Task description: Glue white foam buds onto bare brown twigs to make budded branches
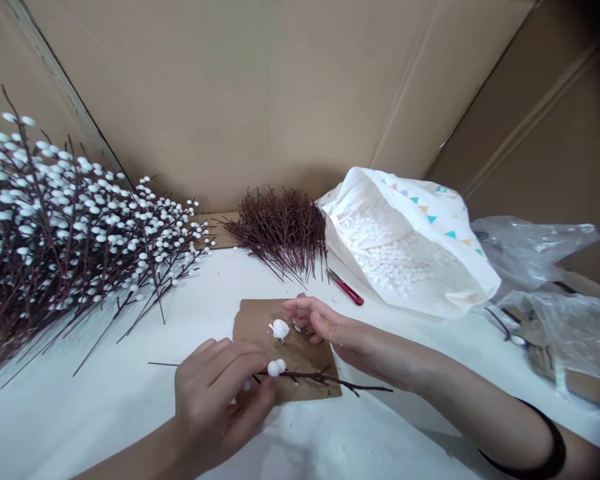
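My left hand (220, 393) is closed around a thin dark-brown artificial twig (325, 378), which lies nearly level and points right. Two white foam berries (277, 367) sit on the twig by my thumb and forefinger, and another pale one is partly hidden under the fingers. Beneath is a piece of brown cardboard (250, 320) with a blob of white paste (281, 329) on it. My right hand (330, 327) hovers at the cardboard's right side, close to the paste, with fingers stretched and loosely apart. I make out nothing held in it, though its inner side is partly hidden.
Finished-looking twigs with white berries (90, 213) are heaped at the left. A bundle of bare brown twigs (285, 230) lies at the back. Red-handled snips (347, 290) rest beside an open white bag (460, 267) of white berries (380, 257). Clear plastic bags (535, 250) lie right.
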A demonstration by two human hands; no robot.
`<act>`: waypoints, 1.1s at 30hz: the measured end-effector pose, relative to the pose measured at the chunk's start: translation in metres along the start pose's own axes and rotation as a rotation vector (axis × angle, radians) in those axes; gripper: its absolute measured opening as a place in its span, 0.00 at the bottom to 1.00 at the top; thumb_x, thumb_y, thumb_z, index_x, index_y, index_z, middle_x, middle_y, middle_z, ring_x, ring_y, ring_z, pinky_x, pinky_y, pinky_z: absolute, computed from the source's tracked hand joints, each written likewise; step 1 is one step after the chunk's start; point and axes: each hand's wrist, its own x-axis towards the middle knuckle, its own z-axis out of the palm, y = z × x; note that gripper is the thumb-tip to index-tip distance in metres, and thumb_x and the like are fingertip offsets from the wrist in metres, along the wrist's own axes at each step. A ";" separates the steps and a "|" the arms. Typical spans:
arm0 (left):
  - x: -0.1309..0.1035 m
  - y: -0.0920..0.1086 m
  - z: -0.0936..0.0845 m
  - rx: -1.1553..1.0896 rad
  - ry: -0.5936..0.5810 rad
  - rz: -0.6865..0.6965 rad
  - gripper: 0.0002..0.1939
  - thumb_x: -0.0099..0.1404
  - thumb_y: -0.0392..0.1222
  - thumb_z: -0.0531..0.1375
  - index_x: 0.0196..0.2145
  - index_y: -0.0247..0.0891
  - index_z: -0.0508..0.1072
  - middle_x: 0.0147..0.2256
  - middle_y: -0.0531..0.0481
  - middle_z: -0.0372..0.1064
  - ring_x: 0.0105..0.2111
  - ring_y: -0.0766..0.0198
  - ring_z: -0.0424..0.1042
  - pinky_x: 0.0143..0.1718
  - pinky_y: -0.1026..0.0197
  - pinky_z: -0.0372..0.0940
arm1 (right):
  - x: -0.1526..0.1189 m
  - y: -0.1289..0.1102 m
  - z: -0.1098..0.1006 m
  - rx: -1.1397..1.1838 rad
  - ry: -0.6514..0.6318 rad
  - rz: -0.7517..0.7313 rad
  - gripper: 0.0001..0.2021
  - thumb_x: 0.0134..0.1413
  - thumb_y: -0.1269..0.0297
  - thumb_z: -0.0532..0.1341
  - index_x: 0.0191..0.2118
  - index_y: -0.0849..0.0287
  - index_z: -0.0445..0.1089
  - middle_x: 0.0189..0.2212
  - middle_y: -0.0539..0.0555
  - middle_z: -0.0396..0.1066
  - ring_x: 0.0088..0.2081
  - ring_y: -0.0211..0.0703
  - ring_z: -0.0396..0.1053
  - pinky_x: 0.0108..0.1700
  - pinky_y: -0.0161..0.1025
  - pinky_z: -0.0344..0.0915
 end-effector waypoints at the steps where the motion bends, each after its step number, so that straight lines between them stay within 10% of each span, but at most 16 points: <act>1: 0.002 0.002 -0.001 -0.006 -0.003 0.005 0.10 0.56 0.26 0.61 0.34 0.37 0.70 0.26 0.50 0.74 0.22 0.64 0.67 0.24 0.61 0.56 | 0.000 -0.001 0.000 0.007 -0.033 0.000 0.29 0.58 0.38 0.50 0.57 0.50 0.56 0.59 0.57 0.56 0.61 0.51 0.51 0.60 0.51 0.47; 26: 0.017 0.030 -0.006 -0.147 -0.025 -0.155 0.07 0.60 0.28 0.60 0.32 0.39 0.71 0.22 0.55 0.71 0.18 0.69 0.64 0.20 0.65 0.58 | -0.004 0.002 0.006 0.002 -0.216 0.001 0.38 0.55 0.37 0.52 0.66 0.44 0.40 0.69 0.54 0.38 0.68 0.45 0.39 0.65 0.48 0.40; 33: 0.012 0.024 -0.003 -0.268 -0.031 -0.264 0.06 0.61 0.30 0.60 0.31 0.40 0.71 0.25 0.54 0.72 0.21 0.68 0.67 0.22 0.66 0.61 | 0.001 0.001 0.008 0.259 0.027 -0.042 0.28 0.55 0.44 0.58 0.58 0.51 0.58 0.57 0.58 0.61 0.55 0.47 0.62 0.55 0.46 0.57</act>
